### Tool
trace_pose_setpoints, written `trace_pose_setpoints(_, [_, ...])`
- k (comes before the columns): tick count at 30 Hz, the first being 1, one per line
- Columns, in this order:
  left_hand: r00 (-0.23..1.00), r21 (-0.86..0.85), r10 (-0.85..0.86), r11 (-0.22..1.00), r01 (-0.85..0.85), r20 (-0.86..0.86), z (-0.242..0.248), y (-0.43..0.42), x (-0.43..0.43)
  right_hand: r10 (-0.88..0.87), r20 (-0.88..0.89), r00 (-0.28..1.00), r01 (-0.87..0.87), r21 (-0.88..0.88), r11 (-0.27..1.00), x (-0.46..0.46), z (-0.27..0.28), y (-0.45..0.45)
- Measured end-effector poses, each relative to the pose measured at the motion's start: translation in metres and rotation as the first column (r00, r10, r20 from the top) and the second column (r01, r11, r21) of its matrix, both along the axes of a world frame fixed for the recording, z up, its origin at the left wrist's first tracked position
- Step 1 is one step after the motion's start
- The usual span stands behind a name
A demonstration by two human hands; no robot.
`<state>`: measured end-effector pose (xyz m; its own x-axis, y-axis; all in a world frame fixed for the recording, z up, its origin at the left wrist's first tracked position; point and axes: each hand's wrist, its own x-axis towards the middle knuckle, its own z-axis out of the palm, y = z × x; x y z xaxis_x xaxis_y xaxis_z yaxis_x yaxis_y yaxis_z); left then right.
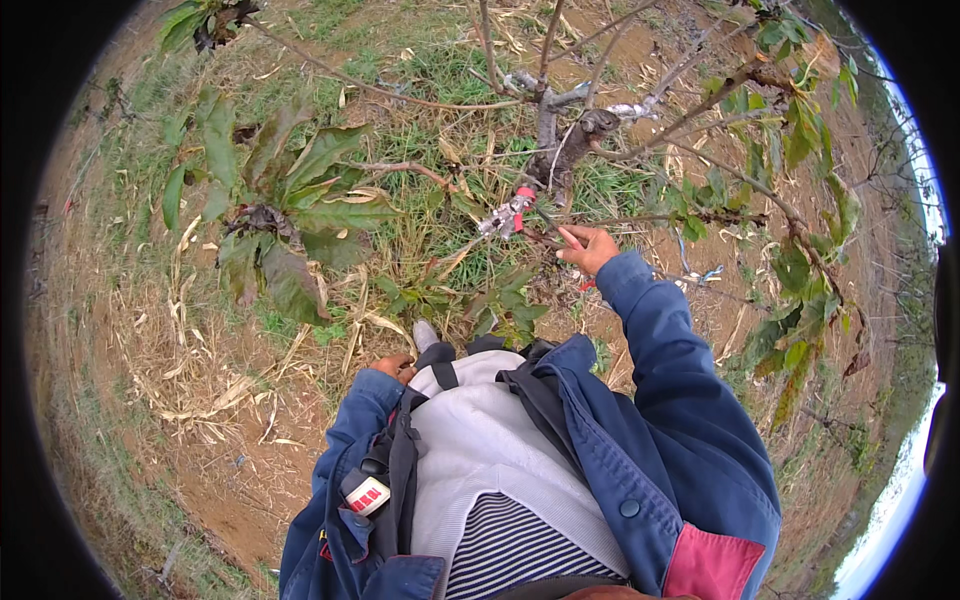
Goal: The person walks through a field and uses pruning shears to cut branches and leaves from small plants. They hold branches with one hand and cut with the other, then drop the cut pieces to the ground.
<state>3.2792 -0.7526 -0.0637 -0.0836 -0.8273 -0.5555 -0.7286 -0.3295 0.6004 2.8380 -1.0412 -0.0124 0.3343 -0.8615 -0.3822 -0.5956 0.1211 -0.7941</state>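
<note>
My right hand (589, 250) grips a slim tool, seemingly a knife, whose dark narrow end (545, 217) points up and left toward a small tree. Just beyond that end, red tape (526, 193) and a whitish wrapping (498, 218) surround a cut branch stub beside the thick gnarled trunk (561, 159). Down at my waist, on the left, my left hand (395, 367) rests with fingers curled near a dark strap; whether it holds anything cannot be told.
Large drooping leaves (330, 195) hang at the left. Leafy branches (802, 247) arch across the right side. Bare branches (551, 45) rise at the top. Dry stalks (214, 397) and grass cover reddish soil. A shoe tip (425, 334) shows below the tree.
</note>
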Motion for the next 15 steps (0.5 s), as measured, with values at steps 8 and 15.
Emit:
trace_pose_setpoints(8, [1.0,0.032,0.02,0.999,-0.02,-0.002,-0.001,0.0,0.002,0.036,0.117,0.993,-0.047,0.095,0.994,0.033,0.0,0.024])
trace_pose_setpoints(15, [0.999,0.073,0.045,0.996,-0.046,0.01,0.015,-0.001,0.0,-0.133,0.316,0.939,0.063,0.224,0.973,0.059,0.024,0.021])
